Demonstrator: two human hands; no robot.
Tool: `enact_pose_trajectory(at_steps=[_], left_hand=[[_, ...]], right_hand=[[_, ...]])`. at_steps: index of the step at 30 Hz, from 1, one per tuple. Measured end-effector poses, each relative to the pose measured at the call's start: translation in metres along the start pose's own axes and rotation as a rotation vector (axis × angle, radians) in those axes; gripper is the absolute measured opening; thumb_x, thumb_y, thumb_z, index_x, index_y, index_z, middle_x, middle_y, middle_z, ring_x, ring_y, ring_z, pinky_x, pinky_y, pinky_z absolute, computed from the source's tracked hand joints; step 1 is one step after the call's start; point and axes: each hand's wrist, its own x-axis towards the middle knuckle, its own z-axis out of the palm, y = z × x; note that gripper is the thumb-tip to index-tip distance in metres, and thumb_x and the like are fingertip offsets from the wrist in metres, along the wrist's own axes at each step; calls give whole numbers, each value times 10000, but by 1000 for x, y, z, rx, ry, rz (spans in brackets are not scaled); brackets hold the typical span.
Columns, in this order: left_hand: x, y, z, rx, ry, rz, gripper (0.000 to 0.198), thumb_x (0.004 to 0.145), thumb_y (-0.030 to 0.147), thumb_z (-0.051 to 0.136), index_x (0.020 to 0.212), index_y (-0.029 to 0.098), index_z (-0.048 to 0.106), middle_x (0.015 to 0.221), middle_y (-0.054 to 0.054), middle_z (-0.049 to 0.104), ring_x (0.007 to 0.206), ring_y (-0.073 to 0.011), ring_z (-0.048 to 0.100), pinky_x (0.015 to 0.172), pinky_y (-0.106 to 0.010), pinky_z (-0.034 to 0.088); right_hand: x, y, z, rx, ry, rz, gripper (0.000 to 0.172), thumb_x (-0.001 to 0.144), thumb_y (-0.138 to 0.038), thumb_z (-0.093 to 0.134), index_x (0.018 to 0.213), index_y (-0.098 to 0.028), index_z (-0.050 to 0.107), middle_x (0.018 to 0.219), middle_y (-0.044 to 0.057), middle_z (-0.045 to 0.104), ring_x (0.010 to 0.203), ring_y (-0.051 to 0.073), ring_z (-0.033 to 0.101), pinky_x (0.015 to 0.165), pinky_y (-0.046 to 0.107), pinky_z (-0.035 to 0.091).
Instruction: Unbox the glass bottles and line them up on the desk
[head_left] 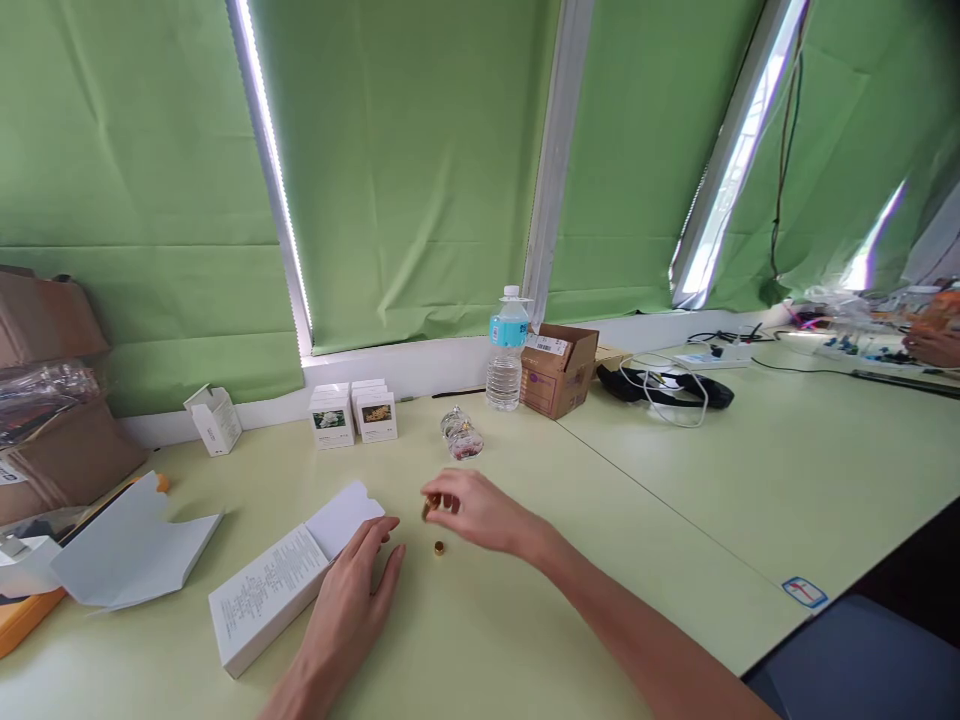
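My left hand (352,592) lies with fingers stretched out beside a long white printed box (274,585), whose end flap (343,518) is folded open. Its fingertips are over the flap's edge, and nothing is in the hand. My right hand (472,510) pinches a small gold-coloured piece (430,503), partly hidden by the fingers. On the table just below that hand stands a small gold cap (439,548). Farther back lie several clear glass-like pieces (461,434) in a short row.
Small white boxes with flower pictures (332,418) and an open white carton (214,420) stand by the wall. A water bottle (505,350) and a brown cardboard box (559,372) are behind. At left are folded white card (135,545) and stacked cartons (67,450). Another person's hand (934,345) shows far right.
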Motion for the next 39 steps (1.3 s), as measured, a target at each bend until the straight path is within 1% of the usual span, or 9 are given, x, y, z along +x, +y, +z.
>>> enact_pose_trajectory(at_steps=[5,9,12,17,21,24,29,32,39], left_hand=[[-3,1,1,11,-5,-2,278,959,358,390,1210,277,480,1216,-41,566,1040,-200,592,861,-347,505],[-5,2,0,18,-6,-1,274,960,356,394,1203,273,488,1215,-45,568,1053,-203,589,880,-354,503],[-5,2,0,34,-17,2,268,958,358,397,1188,279,510,1218,-41,574,1070,-207,592,903,-360,502],[-3,1,0,51,-17,28,256,953,351,408,1155,275,544,1206,-45,588,1079,-215,601,919,-370,506],[-3,2,-1,44,-15,27,246,953,346,402,1129,273,558,1199,-46,589,1061,-214,611,888,-364,519],[-3,4,-2,34,-25,25,237,956,344,397,1121,277,553,1198,-37,585,1065,-205,604,893,-357,511],[-1,5,-3,37,-29,46,222,952,324,411,1120,282,550,1164,-28,597,1065,-198,592,884,-347,502],[-1,5,-3,38,-28,57,212,951,318,412,1099,278,559,1163,-31,599,1074,-202,586,890,-350,498],[-3,5,-3,38,-31,55,212,948,335,413,1070,274,576,1159,-36,605,1067,-210,597,886,-354,511]], right_hand=[[9,58,-8,-80,168,205,275,806,-155,555,1081,-170,551,911,48,631,721,163,567,643,265,400],[16,89,0,-106,200,257,79,766,-119,542,809,-181,564,823,29,632,731,173,562,634,265,383],[21,97,5,-106,216,262,76,763,-115,537,740,-185,552,874,35,650,774,172,574,666,266,395],[23,94,1,-110,211,282,9,766,-178,591,773,-181,595,898,46,664,774,182,585,697,280,411],[17,81,-8,-103,168,283,121,833,-228,531,771,-176,621,867,66,665,805,204,586,703,301,406],[11,63,-10,-35,30,227,158,850,-294,551,795,-183,649,780,32,666,728,170,598,640,263,419],[0,31,3,72,-233,125,348,697,-474,739,909,-205,672,717,-27,659,580,118,576,483,203,394],[-3,21,15,50,-306,91,311,699,-433,737,882,-192,667,715,-26,644,580,111,562,456,192,367],[7,51,6,-47,-148,161,51,750,-174,625,793,-185,650,713,-6,644,632,123,563,544,209,363]])
